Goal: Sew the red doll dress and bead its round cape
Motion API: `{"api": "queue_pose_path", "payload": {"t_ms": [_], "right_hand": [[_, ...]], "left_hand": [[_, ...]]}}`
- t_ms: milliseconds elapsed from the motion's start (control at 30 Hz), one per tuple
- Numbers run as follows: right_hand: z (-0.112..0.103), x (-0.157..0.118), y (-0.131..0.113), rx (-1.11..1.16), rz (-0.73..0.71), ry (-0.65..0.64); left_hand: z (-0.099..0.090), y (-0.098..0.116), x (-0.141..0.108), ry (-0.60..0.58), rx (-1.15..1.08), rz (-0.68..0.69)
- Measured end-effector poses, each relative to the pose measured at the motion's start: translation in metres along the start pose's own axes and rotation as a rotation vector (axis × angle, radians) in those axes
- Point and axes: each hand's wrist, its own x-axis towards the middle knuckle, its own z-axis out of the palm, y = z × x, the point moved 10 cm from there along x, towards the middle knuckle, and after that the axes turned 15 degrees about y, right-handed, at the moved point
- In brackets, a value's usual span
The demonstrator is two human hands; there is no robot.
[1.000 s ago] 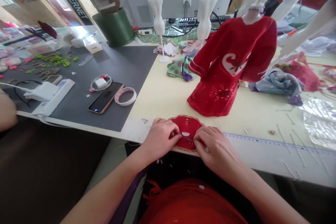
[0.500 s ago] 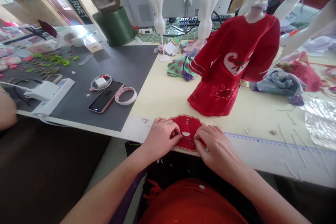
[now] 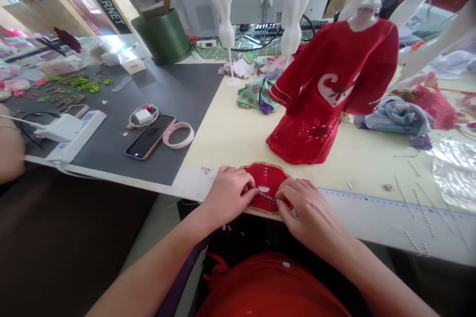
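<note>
1. Left hand (image 3: 227,197): grip narrow, fingertips pinched on the inner edge of the red cloth panel (image 3: 266,174), a ring on one finger
2. Right hand (image 3: 307,208): grip narrow, fingers closed on the panel's opposite side, with the hands almost touching across it
3. Red cloth panel: gold-trimmed, with a small oval opening and a glittering beaded strand (image 3: 266,196) across it; held flat at the front edge of the cream counter (image 3: 223,151), directly between both hands
4. Measuring tape (image 3: 372,199): runs along the counter edge, right of the right hand
5. Loose bead strips (image 3: 424,213): scattered on the counter, farther right
6. Red embroidered doll dress (image 3: 316,94): on a white dress form, beyond the panel
7. Smartphone (image 3: 150,136) and tape roll (image 3: 178,135): side by side near the counter's dark mat (image 3: 189,89)
8. Co-worker's forearm (image 3: 9,148): at the far left edge, apart from both hands
</note>
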Motion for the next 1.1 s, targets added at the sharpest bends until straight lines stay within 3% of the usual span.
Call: {"api": "queue_pose_path", "payload": {"t_ms": [1100], "right_hand": [[0.0006, -0.0006, -0.0030, 0.016, -0.030, 0.000]], "left_hand": [[0.0013, 0.0018, -0.0010, 0.017, 0.048, 0.021]]}}
